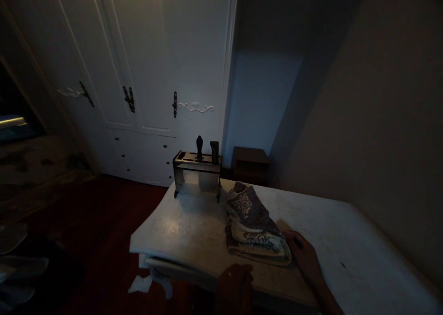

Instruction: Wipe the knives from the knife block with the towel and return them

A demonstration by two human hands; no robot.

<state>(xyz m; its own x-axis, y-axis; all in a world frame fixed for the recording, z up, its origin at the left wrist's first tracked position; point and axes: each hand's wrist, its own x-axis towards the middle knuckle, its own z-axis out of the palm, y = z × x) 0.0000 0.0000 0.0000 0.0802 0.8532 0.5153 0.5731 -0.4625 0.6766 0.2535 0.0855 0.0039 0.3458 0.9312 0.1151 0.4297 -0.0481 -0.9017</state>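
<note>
A folded towel (263, 241), purple-brown and cream with a scroll pattern, lies on the white table (194, 232). Its upper layer slants back toward the left. At the towel's right edge is my right hand (304, 255), the fingers closed against the fabric; part of the grip is hidden. My left hand (235, 282) is at the table's front edge, a little short of the towel and apart from it. Its fingers are curled in, and I see nothing in them. The light is dim, so finger detail is poor.
A knife stand (197, 160) with two dark handles rises behind the towel on the left. Beyond the table are a white wardrobe (148, 65), a small brown cabinet (251, 160) and a wall (363, 112). Red carpet (114, 232) covers the floor.
</note>
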